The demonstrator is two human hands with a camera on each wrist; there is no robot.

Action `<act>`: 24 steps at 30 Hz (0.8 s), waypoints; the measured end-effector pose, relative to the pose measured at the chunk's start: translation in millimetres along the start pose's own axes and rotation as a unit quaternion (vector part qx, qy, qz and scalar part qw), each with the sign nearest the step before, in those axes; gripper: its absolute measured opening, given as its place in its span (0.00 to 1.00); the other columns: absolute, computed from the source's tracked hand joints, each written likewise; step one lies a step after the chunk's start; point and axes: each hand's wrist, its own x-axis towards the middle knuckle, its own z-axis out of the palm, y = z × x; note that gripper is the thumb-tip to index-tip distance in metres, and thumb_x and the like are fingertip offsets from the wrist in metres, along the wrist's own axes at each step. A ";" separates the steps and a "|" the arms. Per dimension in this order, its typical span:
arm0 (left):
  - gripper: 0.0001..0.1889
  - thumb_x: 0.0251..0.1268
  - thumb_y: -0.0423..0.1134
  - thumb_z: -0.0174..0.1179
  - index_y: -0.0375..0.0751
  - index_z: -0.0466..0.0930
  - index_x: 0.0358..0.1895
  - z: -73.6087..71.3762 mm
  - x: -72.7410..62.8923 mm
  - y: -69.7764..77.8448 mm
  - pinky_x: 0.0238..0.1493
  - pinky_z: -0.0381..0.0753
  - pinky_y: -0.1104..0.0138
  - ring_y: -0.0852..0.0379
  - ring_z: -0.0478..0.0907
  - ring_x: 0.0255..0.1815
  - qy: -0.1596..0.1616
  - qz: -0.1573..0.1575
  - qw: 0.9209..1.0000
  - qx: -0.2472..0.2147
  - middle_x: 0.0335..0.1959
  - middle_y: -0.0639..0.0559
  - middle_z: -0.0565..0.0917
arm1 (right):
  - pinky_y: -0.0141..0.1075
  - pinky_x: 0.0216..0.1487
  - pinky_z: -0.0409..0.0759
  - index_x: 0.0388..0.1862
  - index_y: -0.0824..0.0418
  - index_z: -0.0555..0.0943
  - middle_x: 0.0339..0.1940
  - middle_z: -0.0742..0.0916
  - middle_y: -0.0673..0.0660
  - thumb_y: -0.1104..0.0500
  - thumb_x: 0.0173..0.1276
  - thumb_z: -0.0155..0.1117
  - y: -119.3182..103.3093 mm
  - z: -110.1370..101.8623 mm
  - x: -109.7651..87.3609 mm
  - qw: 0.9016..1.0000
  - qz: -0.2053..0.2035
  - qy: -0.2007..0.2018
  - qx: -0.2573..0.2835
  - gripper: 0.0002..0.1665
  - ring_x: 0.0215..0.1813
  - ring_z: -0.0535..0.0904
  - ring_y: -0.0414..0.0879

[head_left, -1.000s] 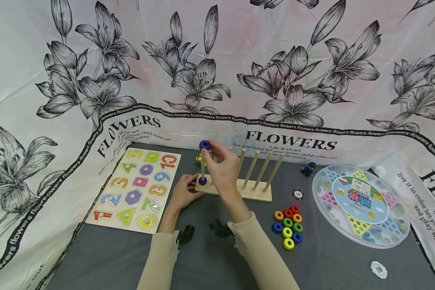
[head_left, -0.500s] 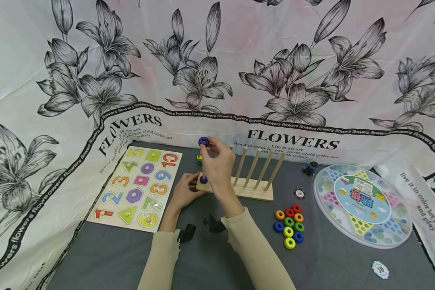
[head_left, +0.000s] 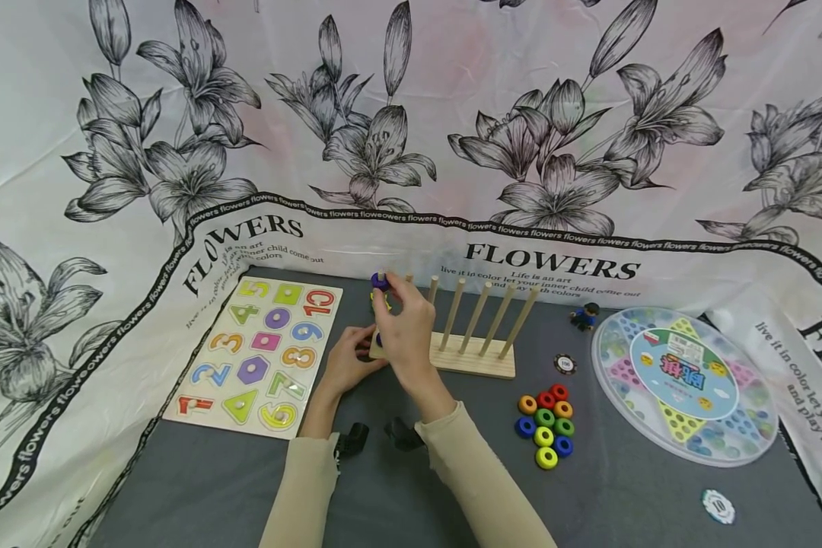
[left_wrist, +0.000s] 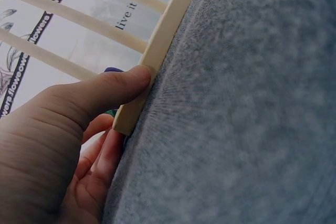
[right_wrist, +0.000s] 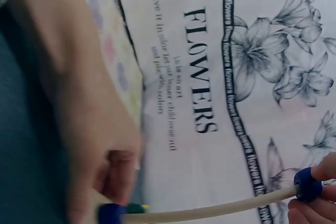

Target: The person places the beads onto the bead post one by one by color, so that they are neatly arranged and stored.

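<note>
My right hand [head_left: 407, 323] pinches a dark purple-blue ring [head_left: 379, 281] near the top of the leftmost peg, whose tip shows through the hole. In the right wrist view the peg [right_wrist: 220, 211] runs into the held ring [right_wrist: 308, 184]. Another ring [right_wrist: 110, 213] of the same colour sits at the peg's bottom. My left hand [head_left: 349, 359] grips the left end of the wooden peg base [head_left: 476, 361]; in the left wrist view its thumb lies on the front face of the base [left_wrist: 163, 32]. My right hand hides part of the rack in the head view.
Loose coloured rings [head_left: 544, 418] lie right of the rack. A number puzzle board [head_left: 253, 358] lies left. A round game board [head_left: 685, 380], a small toy figure [head_left: 584, 316], a black chip [head_left: 565, 364] and a white chip [head_left: 718, 506] are on the right. A flowered cloth hangs behind.
My right hand has moved slightly left and down, bringing the ring from above the leftmost peg onto its tip. My left hand keeps its grip on the base.
</note>
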 end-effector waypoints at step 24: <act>0.35 0.49 0.31 0.76 0.28 0.74 0.64 0.5 1.5 1.3 0.52 0.85 0.58 0.44 0.78 0.48 0.008 0.006 1.000 0.013 0.49 0.37 0.74 | 0.49 0.57 0.82 0.61 0.73 0.78 0.53 0.85 0.69 0.76 0.65 0.58 66.0 9.3 -66.4 0.966 0.223 -0.108 0.072 0.24 0.56 0.81 0.63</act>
